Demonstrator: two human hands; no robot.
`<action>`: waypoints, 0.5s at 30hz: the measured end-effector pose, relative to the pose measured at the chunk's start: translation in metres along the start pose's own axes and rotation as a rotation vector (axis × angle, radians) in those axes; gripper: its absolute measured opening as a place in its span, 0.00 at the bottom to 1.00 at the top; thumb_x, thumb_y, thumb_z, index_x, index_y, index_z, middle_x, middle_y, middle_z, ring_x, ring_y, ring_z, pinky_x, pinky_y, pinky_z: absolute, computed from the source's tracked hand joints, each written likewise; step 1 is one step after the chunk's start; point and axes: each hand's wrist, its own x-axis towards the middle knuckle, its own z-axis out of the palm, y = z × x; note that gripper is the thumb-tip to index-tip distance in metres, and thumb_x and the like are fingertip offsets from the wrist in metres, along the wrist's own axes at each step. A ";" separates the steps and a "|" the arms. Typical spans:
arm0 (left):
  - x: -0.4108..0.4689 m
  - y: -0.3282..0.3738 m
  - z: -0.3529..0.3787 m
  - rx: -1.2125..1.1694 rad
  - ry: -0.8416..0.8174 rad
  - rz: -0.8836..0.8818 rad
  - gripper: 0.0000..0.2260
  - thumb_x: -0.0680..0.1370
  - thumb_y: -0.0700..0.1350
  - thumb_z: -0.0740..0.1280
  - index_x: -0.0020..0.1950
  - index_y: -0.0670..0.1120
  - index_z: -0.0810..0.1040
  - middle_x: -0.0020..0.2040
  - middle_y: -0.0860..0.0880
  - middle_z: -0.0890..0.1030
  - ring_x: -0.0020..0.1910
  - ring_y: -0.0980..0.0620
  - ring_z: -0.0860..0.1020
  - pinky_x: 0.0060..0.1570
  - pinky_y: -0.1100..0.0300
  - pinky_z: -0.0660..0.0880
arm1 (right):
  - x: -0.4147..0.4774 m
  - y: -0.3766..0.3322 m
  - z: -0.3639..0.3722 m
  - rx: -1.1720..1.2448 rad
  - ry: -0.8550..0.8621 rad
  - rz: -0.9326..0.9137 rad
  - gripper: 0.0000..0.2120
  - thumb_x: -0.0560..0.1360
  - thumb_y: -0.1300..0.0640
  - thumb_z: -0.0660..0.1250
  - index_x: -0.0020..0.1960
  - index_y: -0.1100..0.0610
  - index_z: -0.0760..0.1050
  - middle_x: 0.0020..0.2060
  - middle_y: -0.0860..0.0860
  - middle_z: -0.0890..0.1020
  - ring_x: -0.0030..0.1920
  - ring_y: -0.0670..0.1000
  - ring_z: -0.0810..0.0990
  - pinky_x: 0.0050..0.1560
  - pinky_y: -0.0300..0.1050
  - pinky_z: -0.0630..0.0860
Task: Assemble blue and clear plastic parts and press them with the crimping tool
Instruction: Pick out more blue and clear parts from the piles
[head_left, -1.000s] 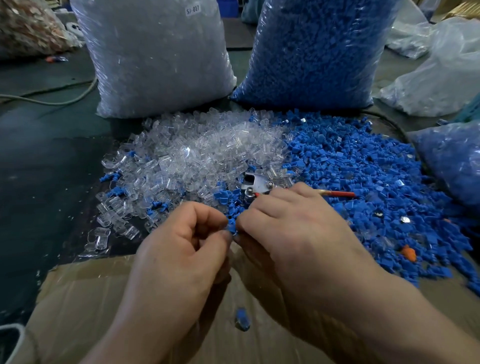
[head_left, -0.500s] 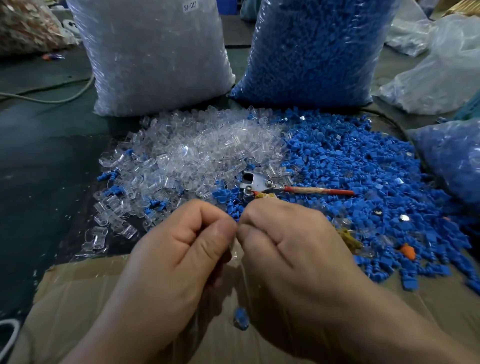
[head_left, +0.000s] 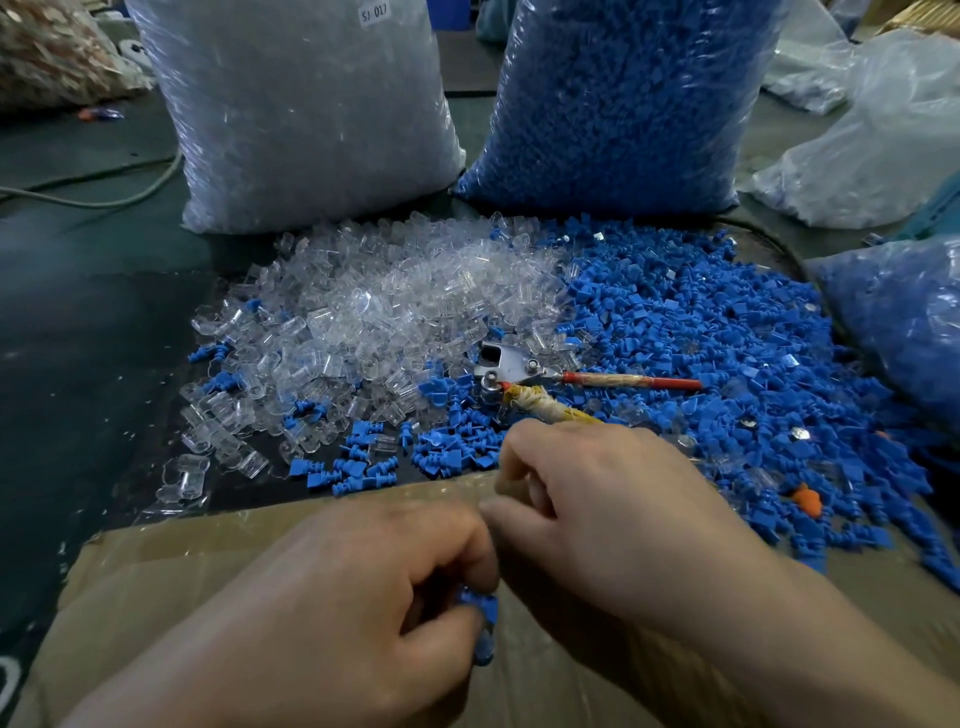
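Dark green work surface (head_left: 78, 364) carries a tall clear plastic sack of clear parts (head_left: 301, 114) at 11 o'clock and a matching sack of blue parts (head_left: 623, 104) at 1 o'clock. Before them spread a loose heap of clear plastic caps (head_left: 395, 301) and, at its 3 o'clock side, a heap of small blue plastic plugs (head_left: 727, 353). A metal crimping tool with red handles (head_left: 511, 361) lies where the heaps meet, one handle wrapped in yellowish tape. At 6 o'clock lies a flat brown cardboard sheet (head_left: 208, 561). Above it the left hand (head_left: 337, 597) has its grip pinching a small blue plastic part (head_left: 483, 605) between thumb and curled fingers. The right hand (head_left: 623, 519), at its 2 o'clock, is curled with its thumb tip against the left forefinger; whether that grip holds anything cannot be told.
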 end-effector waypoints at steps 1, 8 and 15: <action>0.000 0.001 0.001 -0.014 -0.012 -0.022 0.10 0.67 0.57 0.70 0.46 0.62 0.75 0.39 0.65 0.79 0.35 0.65 0.77 0.33 0.68 0.75 | 0.001 0.000 0.004 -0.039 0.013 -0.012 0.17 0.73 0.33 0.58 0.48 0.46 0.65 0.41 0.44 0.76 0.41 0.51 0.75 0.36 0.49 0.67; -0.003 -0.022 -0.009 0.215 0.427 -0.363 0.19 0.70 0.75 0.53 0.52 0.66 0.69 0.32 0.62 0.80 0.28 0.63 0.77 0.28 0.59 0.75 | 0.008 -0.004 0.013 -0.114 0.043 -0.023 0.20 0.74 0.30 0.56 0.54 0.45 0.63 0.46 0.45 0.75 0.45 0.54 0.78 0.34 0.49 0.63; 0.011 -0.028 0.000 0.531 0.305 -0.551 0.37 0.68 0.76 0.46 0.72 0.64 0.69 0.58 0.58 0.76 0.52 0.52 0.79 0.44 0.56 0.74 | 0.022 -0.013 0.021 -0.201 0.037 -0.021 0.21 0.77 0.32 0.53 0.60 0.46 0.65 0.40 0.46 0.64 0.37 0.53 0.65 0.29 0.47 0.57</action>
